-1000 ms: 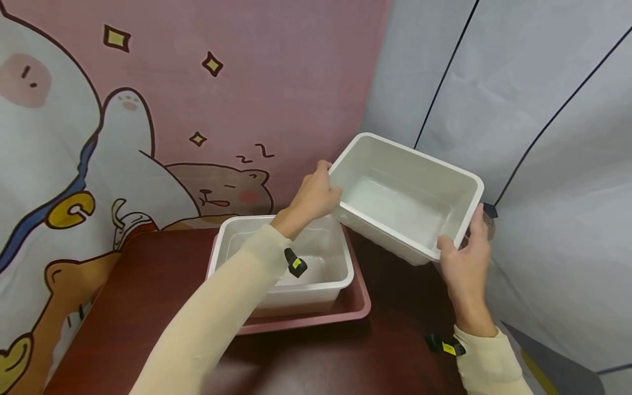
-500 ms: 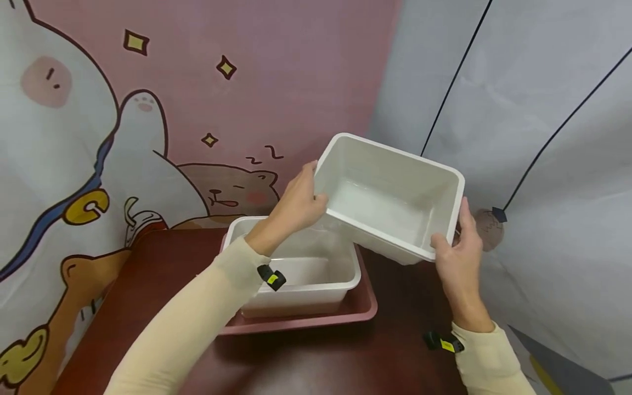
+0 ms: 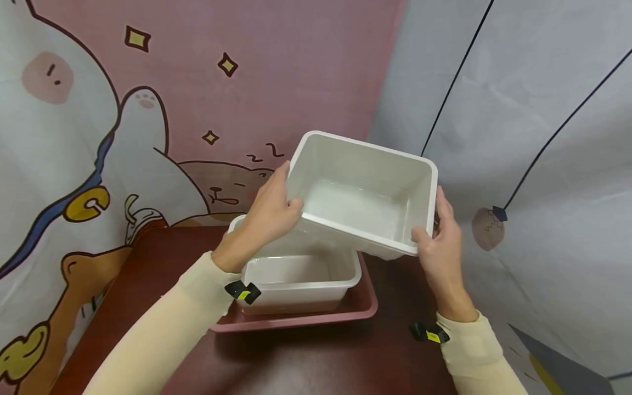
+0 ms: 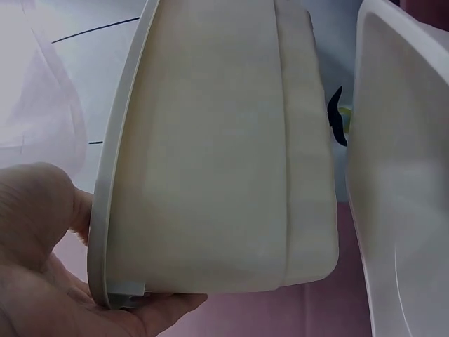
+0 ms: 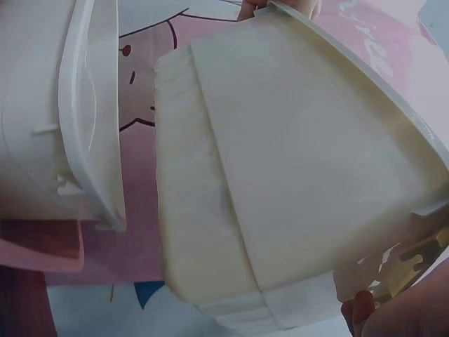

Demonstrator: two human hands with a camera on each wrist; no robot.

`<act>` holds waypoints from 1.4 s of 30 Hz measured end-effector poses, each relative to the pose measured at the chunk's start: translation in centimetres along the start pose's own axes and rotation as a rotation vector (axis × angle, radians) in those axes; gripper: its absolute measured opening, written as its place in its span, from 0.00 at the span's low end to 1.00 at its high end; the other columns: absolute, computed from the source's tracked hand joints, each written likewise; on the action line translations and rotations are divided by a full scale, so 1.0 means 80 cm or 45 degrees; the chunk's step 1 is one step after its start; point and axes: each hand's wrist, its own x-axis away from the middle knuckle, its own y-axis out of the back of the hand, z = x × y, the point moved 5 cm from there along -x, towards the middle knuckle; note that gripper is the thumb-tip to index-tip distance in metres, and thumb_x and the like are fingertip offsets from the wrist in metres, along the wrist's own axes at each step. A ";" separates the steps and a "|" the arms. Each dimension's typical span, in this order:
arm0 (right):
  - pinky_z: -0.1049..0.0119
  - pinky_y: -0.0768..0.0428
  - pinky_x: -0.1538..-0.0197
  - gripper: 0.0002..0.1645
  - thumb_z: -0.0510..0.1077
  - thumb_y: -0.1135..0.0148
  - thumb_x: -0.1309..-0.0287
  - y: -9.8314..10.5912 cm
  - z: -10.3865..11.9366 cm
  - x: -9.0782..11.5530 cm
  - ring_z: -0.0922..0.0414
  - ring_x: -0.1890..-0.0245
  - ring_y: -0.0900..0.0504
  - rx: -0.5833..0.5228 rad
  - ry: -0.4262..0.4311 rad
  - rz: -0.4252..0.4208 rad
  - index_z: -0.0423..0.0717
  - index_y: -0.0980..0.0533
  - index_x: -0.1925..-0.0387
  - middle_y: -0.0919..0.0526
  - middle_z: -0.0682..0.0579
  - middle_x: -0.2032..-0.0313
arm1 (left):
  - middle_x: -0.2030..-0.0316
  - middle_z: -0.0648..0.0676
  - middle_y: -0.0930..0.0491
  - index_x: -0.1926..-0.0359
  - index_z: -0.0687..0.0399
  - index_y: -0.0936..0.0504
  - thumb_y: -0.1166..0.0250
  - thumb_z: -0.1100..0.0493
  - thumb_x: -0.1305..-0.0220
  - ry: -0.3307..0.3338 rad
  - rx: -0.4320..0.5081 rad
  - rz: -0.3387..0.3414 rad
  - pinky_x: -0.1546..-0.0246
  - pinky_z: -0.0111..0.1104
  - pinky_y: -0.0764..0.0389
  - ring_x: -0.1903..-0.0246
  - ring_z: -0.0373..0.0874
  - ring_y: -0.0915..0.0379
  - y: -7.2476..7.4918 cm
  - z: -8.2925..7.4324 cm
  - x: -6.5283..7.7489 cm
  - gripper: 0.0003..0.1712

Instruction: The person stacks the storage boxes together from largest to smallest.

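Both hands hold a white plastic bin [image 3: 362,206] in the air, tilted so its opening faces me. My left hand [image 3: 271,214] grips its left end, thumb over the rim. At the opposite end, my right hand [image 3: 441,255] holds the rim with its thumb at the near right corner. Below, a second white bin [image 3: 296,299] stands upright in a pink tray [image 3: 301,323]; the held bin and my left arm partly cover it. The left wrist view shows the held bin's outer wall [image 4: 203,154] beside the second bin [image 4: 403,147].
The tray rests on a dark red-brown table [image 3: 321,362]. Behind the table hangs a pink cloth with cartoon animals [image 3: 276,71], and a grey-white cloth [image 3: 543,164] with black lines closes off the right side.
The held bin and both hands have moved left, so the bin now overlaps the second bin more. Both hands keep their grip throughout. The head view has shifted slightly too.
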 end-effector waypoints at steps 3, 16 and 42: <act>0.83 0.19 0.46 0.58 0.26 0.46 0.33 -0.010 0.004 0.001 0.43 0.28 0.21 -0.002 0.028 0.032 0.57 0.42 0.05 0.33 0.52 0.11 | 0.12 0.66 0.34 0.05 0.61 0.49 0.40 0.64 0.26 0.009 -0.004 -0.009 0.20 0.63 0.21 0.21 0.64 0.25 0.010 0.008 0.009 0.53; 0.82 0.16 0.44 0.57 0.27 0.46 0.32 -0.054 0.014 0.000 0.37 0.27 0.21 -0.079 0.084 0.193 0.55 0.43 0.05 0.30 0.41 0.15 | 0.10 0.68 0.39 0.04 0.60 0.54 0.42 0.63 0.24 0.038 -0.021 -0.031 0.23 0.70 0.22 0.20 0.67 0.28 0.050 0.038 0.042 0.53; 0.31 0.11 0.38 0.60 0.29 0.42 0.34 -0.098 0.019 0.002 0.33 0.25 0.20 -0.028 0.064 0.411 0.53 0.46 0.04 0.36 0.44 0.09 | 0.15 0.74 0.31 0.05 0.60 0.47 0.48 0.65 0.19 0.085 -0.045 -0.091 0.31 0.72 0.16 0.25 0.71 0.21 0.088 0.074 0.094 0.45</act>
